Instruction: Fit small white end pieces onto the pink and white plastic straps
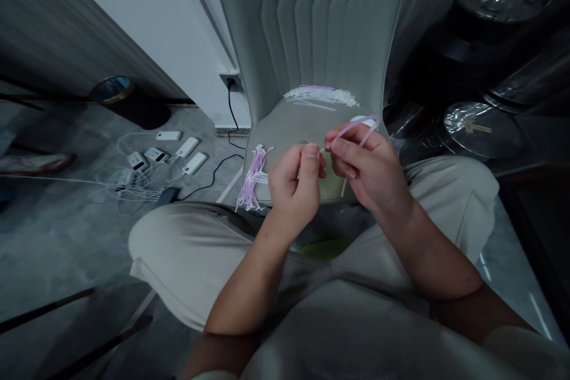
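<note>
My right hand [371,160] is closed in a pinch on a thin pale purple strip [348,126], which bends in a loop above the fingers. Close beside it, my left hand [297,175] has its thumb pressed on the curled fingers. A small white end shows between the two hands, but what the left fingers grip is too small to make out. Both hands are over the grey chair seat [271,124]. To the left of my left hand lies a bundle of purple strips with white ends [253,181]. Toward the backrest is a row of white and purple strips [320,95].
On the floor at left lie several white power banks [187,146] with tangled cables. A black bin [129,104] stands behind them. A black cord runs from a wall socket [230,81]. Dark round items under clear plastic [474,122] are at right.
</note>
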Motion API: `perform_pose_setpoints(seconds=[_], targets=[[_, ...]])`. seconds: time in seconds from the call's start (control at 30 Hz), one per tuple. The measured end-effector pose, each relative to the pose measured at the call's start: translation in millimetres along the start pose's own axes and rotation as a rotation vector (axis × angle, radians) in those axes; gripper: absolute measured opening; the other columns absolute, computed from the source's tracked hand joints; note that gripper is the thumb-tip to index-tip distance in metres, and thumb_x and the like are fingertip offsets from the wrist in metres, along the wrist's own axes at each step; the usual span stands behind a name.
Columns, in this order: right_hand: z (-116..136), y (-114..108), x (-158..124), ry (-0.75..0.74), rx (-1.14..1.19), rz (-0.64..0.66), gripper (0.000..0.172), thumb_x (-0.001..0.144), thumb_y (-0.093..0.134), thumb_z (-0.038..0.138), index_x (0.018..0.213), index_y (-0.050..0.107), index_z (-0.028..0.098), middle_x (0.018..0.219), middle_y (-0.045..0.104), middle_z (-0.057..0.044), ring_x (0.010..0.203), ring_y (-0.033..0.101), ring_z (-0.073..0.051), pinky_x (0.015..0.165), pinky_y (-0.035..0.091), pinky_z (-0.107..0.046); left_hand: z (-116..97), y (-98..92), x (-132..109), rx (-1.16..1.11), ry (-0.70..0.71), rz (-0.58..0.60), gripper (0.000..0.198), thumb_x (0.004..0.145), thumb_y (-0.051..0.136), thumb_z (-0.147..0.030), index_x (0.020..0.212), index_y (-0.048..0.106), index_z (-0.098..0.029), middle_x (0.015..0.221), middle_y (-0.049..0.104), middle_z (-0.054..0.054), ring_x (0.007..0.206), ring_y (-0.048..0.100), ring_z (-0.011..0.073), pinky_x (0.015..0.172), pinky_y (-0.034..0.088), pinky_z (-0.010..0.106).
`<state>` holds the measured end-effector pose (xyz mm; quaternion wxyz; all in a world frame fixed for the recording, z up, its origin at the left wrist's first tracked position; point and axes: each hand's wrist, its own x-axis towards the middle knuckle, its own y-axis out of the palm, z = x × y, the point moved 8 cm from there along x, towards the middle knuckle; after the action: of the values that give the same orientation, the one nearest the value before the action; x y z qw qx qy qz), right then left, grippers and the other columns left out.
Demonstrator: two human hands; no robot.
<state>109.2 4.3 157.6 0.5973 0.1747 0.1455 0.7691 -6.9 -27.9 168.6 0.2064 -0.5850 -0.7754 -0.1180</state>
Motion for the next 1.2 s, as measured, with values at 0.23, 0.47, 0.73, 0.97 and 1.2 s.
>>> perform_pose_setpoints(seconds=[0.23, 0.47, 0.73, 0.97, 1.2], targets=[[-3, 6, 0, -0.028, -0.022, 0.007, 0.012, 0.08, 0.072, 0.032, 0.081, 0.069, 0.021, 0.06, 0.054, 0.005, 0.044, 0.036, -0.003, 0.043, 0.026, -0.022, 2, 2.8, -1, -0.111, -0.005, 0.015, 0.041, 0.097, 0.044, -0.045, 0.064, 0.048, -0.02, 0.059, 0.05, -0.003, 0.056, 0.048, 0.0103, 0.058, 0.038, 0.027], [-4, 8, -1, -0.05, 0.025, 0.009, 0.008, 0.08, 0.073, 0.029, 0.083, 0.071, 0.022, 0.052, 0.048, 0.007, 0.043, 0.035, -0.004, 0.047, 0.031, -0.022, 3, 2.7, -2, -0.139, 0.005, 0.01, 0.041, 0.097, 0.044, -0.043, 0.064, 0.049, -0.02, 0.059, 0.05, -0.003, 0.057, 0.048, 0.0095, 0.058, 0.036, 0.027], [-6, 11, -1, -0.041, 0.073, 0.011, 0.007, 0.08, 0.072, 0.027, 0.082, 0.071, 0.02, 0.051, 0.047, 0.008, 0.042, 0.034, -0.003, 0.046, 0.033, -0.02, 3, 2.7, -1, -0.201, 0.108, 0.015, 0.036, 0.098, 0.046, -0.036, 0.067, 0.051, -0.018, 0.06, 0.051, -0.003, 0.057, 0.05, 0.0082, 0.056, 0.039, 0.023], [-6, 12, -1, -0.051, 0.078, 0.03, 0.007, 0.081, 0.071, 0.028, 0.081, 0.071, 0.021, 0.053, 0.046, 0.007, 0.043, 0.035, -0.003, 0.046, 0.035, -0.018, 0, 2.9, -1, -0.223, 0.131, 0.01, 0.033, 0.098, 0.046, -0.031, 0.069, 0.052, -0.018, 0.061, 0.049, -0.004, 0.056, 0.05, 0.0069, 0.054, 0.04, 0.02], [-6, 14, -2, -0.065, 0.091, 0.046, 0.006, 0.082, 0.07, 0.026, 0.082, 0.071, 0.02, 0.056, 0.05, 0.006, 0.043, 0.035, -0.002, 0.045, 0.035, -0.017, 0, 4.8, -2, -0.269, 0.123, 0.016, 0.032, 0.098, 0.045, -0.03, 0.069, 0.052, -0.017, 0.06, 0.048, -0.004, 0.055, 0.049, 0.0058, 0.053, 0.042, 0.016]])
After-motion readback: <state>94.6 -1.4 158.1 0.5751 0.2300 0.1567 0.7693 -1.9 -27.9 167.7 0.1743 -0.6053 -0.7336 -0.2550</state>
